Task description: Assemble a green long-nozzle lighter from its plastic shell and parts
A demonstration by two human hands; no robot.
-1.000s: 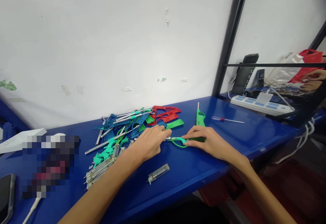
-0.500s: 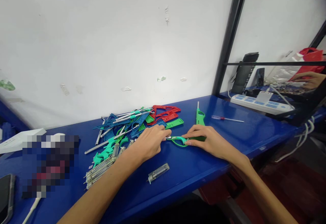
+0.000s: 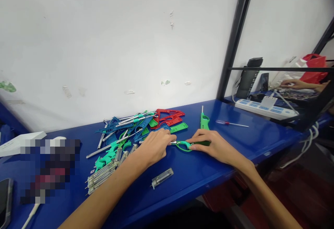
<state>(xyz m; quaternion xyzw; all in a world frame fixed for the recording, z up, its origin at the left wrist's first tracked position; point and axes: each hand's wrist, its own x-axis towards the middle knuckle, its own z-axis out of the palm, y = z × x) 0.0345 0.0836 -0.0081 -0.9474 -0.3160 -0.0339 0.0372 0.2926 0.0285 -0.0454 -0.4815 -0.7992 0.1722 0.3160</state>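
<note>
My left hand (image 3: 158,145) pinches the metal tube of a green lighter shell (image 3: 184,149) lying low over the table. At its other end, my right hand (image 3: 210,144) has thumb and fingers closed on the handle, near the teal trigger. A clear fuel tank (image 3: 162,178) lies by itself in front of my hands. Just beyond my right hand is a green long-nosed lighter (image 3: 204,120). Left of my left hand lie teal triggers (image 3: 106,159) and several clear fuel tanks (image 3: 103,176), partly behind my forearm.
Red shell halves (image 3: 171,119) and blue ones with metal tubes (image 3: 141,124) are heaped by the wall. A screwdriver (image 3: 231,123) lies right. Beyond the black frame (image 3: 229,62) are a power strip (image 3: 263,108) and another person's hand (image 3: 294,83). A phone (image 3: 5,201) lies left.
My hands keep their hold on the green lighter shell with barely any movement. The view has shifted slightly. The other person's hand has moved left, over the things behind the frame.
</note>
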